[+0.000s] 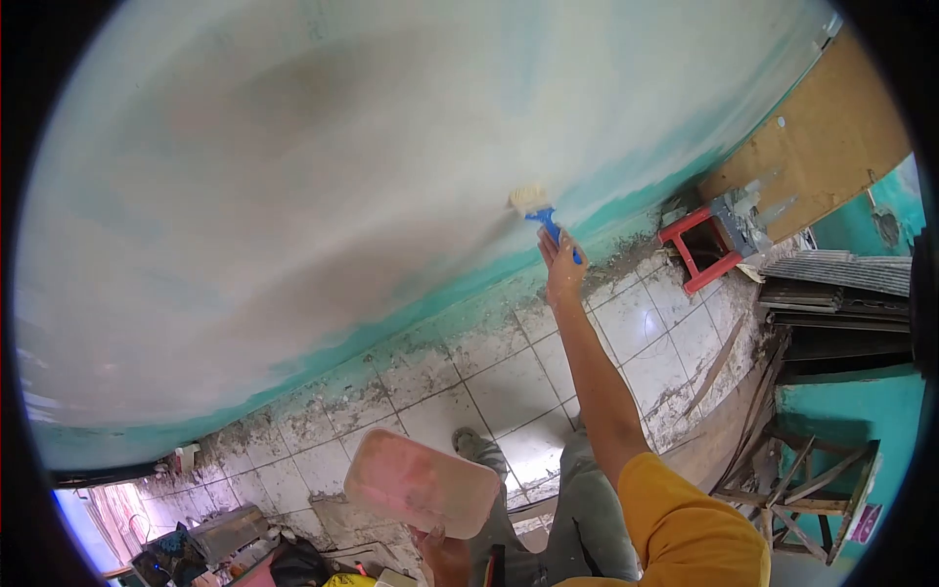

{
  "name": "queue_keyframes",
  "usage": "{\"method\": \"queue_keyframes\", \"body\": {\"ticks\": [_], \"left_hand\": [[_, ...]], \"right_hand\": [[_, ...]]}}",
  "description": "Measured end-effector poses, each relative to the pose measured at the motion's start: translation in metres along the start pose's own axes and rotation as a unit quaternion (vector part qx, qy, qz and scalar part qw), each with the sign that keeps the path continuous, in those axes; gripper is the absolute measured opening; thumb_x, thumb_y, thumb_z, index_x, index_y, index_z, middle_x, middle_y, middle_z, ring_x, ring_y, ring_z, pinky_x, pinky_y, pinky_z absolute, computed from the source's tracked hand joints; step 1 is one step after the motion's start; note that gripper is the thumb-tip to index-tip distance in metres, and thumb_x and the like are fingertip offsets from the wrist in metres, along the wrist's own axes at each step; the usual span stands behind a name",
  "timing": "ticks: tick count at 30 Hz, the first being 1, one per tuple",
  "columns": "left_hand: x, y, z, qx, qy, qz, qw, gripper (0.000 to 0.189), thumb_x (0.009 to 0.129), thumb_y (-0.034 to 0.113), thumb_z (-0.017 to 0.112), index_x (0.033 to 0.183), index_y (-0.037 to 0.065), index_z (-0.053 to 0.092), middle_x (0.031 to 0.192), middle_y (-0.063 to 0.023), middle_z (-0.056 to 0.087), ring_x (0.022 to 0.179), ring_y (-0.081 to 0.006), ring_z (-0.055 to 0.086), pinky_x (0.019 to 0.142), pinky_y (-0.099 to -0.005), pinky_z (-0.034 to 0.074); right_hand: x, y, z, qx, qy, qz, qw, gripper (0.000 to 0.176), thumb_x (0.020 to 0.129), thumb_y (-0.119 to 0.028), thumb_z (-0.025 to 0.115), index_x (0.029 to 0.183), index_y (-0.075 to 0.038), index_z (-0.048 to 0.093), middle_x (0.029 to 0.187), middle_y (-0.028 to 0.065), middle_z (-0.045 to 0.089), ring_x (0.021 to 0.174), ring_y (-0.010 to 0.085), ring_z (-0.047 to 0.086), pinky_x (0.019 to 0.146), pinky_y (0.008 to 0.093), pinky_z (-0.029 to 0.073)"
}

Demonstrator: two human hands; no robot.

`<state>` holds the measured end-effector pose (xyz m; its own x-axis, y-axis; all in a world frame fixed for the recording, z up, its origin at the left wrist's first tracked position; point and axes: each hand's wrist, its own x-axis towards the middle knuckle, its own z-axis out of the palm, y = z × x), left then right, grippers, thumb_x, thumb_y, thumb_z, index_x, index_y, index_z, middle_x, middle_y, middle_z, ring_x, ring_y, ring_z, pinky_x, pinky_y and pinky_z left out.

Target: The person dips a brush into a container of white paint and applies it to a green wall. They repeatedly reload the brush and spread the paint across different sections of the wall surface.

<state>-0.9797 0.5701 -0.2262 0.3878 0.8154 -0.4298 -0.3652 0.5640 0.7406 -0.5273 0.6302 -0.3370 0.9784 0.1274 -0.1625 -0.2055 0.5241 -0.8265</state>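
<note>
My right hand [562,264] is closed round the blue handle of a paintbrush [544,217], its pale bristles against the wall [391,176]. The wall is whitish, with green showing along its lower edge. Low in the view, my left hand [445,554] holds a pinkish rectangular tub [421,484] by its near edge. The tub is in front of my legs, well apart from the brush. What lies inside it is hard to make out.
A red stool [699,249] stands by the wall at the right. Beyond it are stacked dark panels [841,293] and a wooden frame [812,489]. Dirty white tiles [509,391] cover the floor. Bags and clutter [293,563] lie at the lower left.
</note>
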Motion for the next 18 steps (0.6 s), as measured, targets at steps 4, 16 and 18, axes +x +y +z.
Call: {"method": "queue_keyframes", "body": {"ticks": [4,16,18], "left_hand": [[0.0,0.011,-0.002,0.06,-0.001,-0.008,0.998,0.084,0.074,0.026,0.056,0.15,0.008,0.024,0.145,-0.0163,0.038,0.134,-0.0353,0.04,0.11,-0.0535,0.037],[-0.005,0.016,-0.018,0.006,0.013,-0.022,1.0,0.079,0.075,0.024,0.058,0.147,0.007,0.028,0.142,-0.0155,0.04,0.131,-0.0344,0.042,0.106,-0.0513,0.041],[-0.006,0.017,-0.011,-0.02,0.016,-0.027,0.999,0.076,0.075,0.021,0.057,0.145,0.006,0.03,0.14,-0.0156,0.041,0.131,-0.0328,0.044,0.109,-0.0493,0.039]], "right_hand": [[0.001,-0.036,0.007,-0.067,0.001,0.011,0.998,0.038,0.103,-0.019,0.042,0.13,0.007,0.051,0.119,0.0176,0.065,0.109,0.0253,0.065,0.098,0.0345,0.052],[-0.026,-0.084,0.082,0.097,-0.05,-0.102,0.989,0.04,0.104,-0.022,0.044,0.129,0.008,0.052,0.122,0.0184,0.063,0.112,0.0264,0.064,0.098,0.0364,0.051],[-0.027,-0.04,0.06,0.063,-0.015,-0.058,0.996,0.038,0.104,-0.02,0.044,0.128,0.008,0.052,0.122,0.018,0.063,0.111,0.0267,0.064,0.097,0.0356,0.052]]}}
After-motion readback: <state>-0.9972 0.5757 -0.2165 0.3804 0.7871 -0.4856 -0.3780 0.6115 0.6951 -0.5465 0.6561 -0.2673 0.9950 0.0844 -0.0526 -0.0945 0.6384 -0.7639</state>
